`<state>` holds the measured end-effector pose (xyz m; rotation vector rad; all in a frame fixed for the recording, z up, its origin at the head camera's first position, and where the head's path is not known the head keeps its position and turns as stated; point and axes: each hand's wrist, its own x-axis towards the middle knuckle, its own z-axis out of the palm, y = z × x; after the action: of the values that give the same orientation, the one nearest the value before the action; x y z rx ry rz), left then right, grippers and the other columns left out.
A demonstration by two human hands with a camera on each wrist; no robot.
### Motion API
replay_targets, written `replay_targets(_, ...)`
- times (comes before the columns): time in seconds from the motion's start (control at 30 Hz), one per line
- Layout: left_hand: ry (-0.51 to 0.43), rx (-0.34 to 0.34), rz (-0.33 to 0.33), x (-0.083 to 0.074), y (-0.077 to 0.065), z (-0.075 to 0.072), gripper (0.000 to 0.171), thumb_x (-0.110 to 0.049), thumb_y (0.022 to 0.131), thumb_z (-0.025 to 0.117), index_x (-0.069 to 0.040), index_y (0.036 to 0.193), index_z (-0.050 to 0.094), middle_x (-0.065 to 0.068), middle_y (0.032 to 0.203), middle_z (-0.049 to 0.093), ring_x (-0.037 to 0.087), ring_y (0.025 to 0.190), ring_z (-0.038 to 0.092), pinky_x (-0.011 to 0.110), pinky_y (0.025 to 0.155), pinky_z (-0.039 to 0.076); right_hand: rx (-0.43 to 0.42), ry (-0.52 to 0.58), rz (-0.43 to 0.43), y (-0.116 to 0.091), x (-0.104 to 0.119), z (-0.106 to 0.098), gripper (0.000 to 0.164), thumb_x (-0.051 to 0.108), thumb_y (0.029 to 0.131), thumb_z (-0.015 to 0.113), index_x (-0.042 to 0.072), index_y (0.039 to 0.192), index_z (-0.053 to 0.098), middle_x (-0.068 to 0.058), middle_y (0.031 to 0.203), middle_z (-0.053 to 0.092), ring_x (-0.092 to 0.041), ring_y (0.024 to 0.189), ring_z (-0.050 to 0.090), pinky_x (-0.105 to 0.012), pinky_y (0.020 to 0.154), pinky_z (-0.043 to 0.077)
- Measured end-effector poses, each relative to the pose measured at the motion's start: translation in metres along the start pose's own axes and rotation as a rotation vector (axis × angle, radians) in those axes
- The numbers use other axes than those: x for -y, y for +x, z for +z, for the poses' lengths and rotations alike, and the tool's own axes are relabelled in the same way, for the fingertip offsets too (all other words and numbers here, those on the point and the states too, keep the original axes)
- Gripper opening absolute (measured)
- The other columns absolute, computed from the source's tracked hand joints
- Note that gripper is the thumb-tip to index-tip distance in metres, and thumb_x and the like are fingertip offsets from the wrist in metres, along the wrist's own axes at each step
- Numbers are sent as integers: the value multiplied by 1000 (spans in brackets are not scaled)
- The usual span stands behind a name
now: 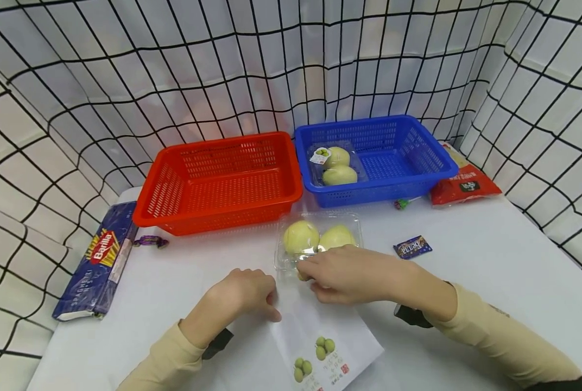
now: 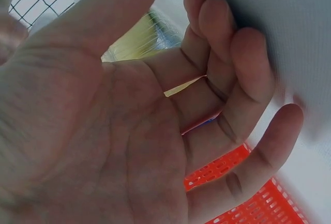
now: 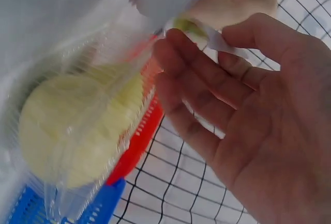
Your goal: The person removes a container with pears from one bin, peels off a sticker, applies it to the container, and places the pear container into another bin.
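Note:
A clear plastic box point(image 1: 282, 262) holds two pale yellow-green, round fruits point(image 1: 301, 237) on the white table. At the box's near edge, my right hand point(image 1: 352, 273) pinches a small white sticker point(image 3: 223, 43) with a green print between thumb and index finger; its other fingers spread loosely. Below the hands lies a white sheet point(image 1: 352, 339) printed with green fruits and writing. My left hand point(image 1: 242, 296) is beside the sheet's left edge, holding nothing. In the left wrist view its fingers point(image 2: 251, 63) bend loosely against a white surface.
A red basket point(image 1: 222, 217) and a blue basket point(image 1: 384, 191) stand behind; the blue one contains another fruit box point(image 1: 361, 172) with a sticker. Around them lie a spaghetti pack point(image 1: 97, 263), a purple-wrapped candy point(image 1: 150, 241), a blue packet point(image 1: 412, 247), a lollipop point(image 1: 401, 204) and a red bag point(image 1: 467, 187).

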<state>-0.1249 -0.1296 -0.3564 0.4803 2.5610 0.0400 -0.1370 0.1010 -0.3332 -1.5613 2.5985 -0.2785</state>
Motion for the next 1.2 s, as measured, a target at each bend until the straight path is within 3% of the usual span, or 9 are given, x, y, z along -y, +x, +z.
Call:
replay_targets(0.2, 1, 4, 6, 1, 1, 0, 29, -38, 81, 85, -19, 77, 64, -2, 76, 58, 19, 75, 53, 42, 77, 46, -111, 21, 114, -10, -9, -22, 10, 17, 98, 62, 21, 105, 57, 8, 88, 66, -6, 73, 55, -18, 60, 47)
replay_targets(0.37, 7, 13, 5, 2, 1, 0, 29, -39, 81, 84, -19, 76, 63, -2, 77, 58, 18, 75, 52, 41, 76, 45, -248, -127, 218, -15, -15, -31, 15, 14, 95, 67, 18, 105, 59, 6, 86, 61, -10, 68, 49, -18, 52, 38)
replay_targets(0.57, 13, 13, 4, 3, 1, 0, 29, -40, 81, 84, -19, 76, 64, -3, 76, 58, 18, 74, 53, 39, 74, 45, -288, -336, 160, -9, -12, -17, 13, 16, 92, 73, 16, 101, 63, 3, 83, 62, -12, 71, 56, -19, 54, 46)
replay_targets(0.73, 17, 5, 9, 1, 2, -1, 28, -39, 81, 84, -20, 75, 64, -3, 74, 59, 17, 72, 53, 37, 71, 44, -298, -401, 109, -6, -13, -6, 16, 16, 90, 75, 17, 100, 63, 4, 82, 62, -13, 73, 59, -24, 57, 53)
replay_targets(1.0, 20, 9, 18, 1, 2, -2, 28, -40, 81, 83, -21, 75, 64, -4, 74, 59, 17, 72, 54, 37, 71, 45, -248, -359, 114, -4, -17, -1, 14, 18, 91, 75, 16, 99, 63, 4, 83, 63, -15, 76, 63, -27, 63, 55)
replay_targets(1.1, 18, 10, 20, 2, 2, -2, 27, -40, 81, 83, -21, 75, 64, -4, 74, 59, 17, 71, 54, 37, 71, 46, -168, -262, 147, -3, -20, -3, 19, 28, 93, 76, 18, 103, 64, 5, 88, 66, -14, 80, 65, -29, 67, 58)
replay_targets(1.2, 4, 15, 18, 3, 2, -1, 28, -39, 82, 83, -20, 75, 64, -3, 74, 59, 17, 71, 54, 37, 71, 45, -110, -97, 182, 0, -27, -5, 19, 39, 98, 68, 21, 103, 64, 7, 89, 64, -11, 79, 61, -26, 66, 54)
